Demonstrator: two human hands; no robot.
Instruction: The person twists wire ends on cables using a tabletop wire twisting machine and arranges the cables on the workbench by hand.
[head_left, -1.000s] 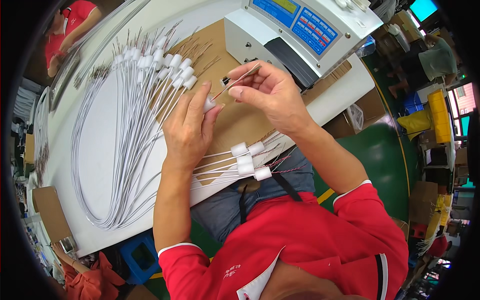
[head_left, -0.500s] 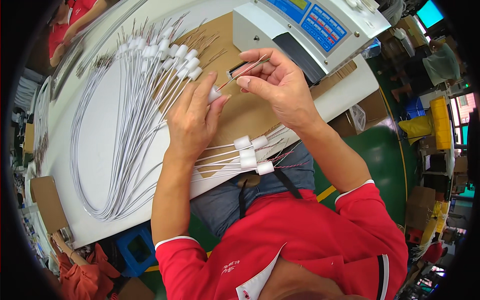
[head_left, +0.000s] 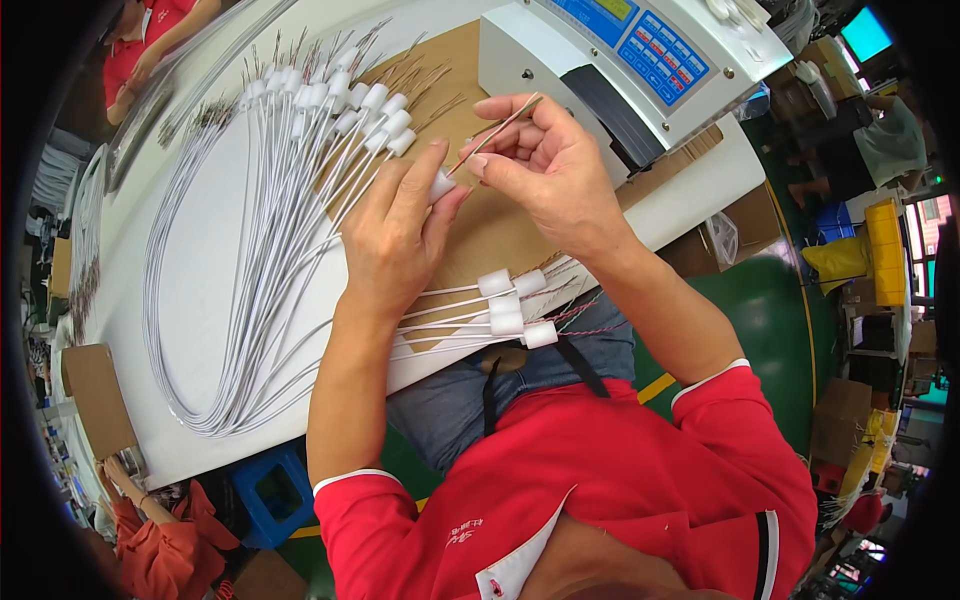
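My left hand (head_left: 393, 230) is closed around a white cylindrical sleeve (head_left: 441, 185) on a cable's end, thumb and fingers on either side. Thin coloured wires (head_left: 490, 137), reddish and dark, come out of the sleeve toward my right hand (head_left: 560, 175). Its thumb and fingers are closed on these wires just beyond the sleeve. Left of my hands, a looped bundle of white cables (head_left: 225, 345) ends in several similar sleeves (head_left: 372, 97) with loose bare-looking wires. Nearer my lap lie several more sleeved cable ends (head_left: 507, 322), some with twisted red-and-white wires.
A white and grey machine (head_left: 530, 72) with a blue keypad stands at the far right of the table (head_left: 190, 455). Brown board (head_left: 480, 232) lies under my hands. A blue stool (head_left: 272, 495) is below the table's left edge. Two people sit at the left.
My right hand has come slightly closer to the sleeve, and the wires in its fingers now lie closer together. My left hand keeps its hold. The whole view has shifted a little.
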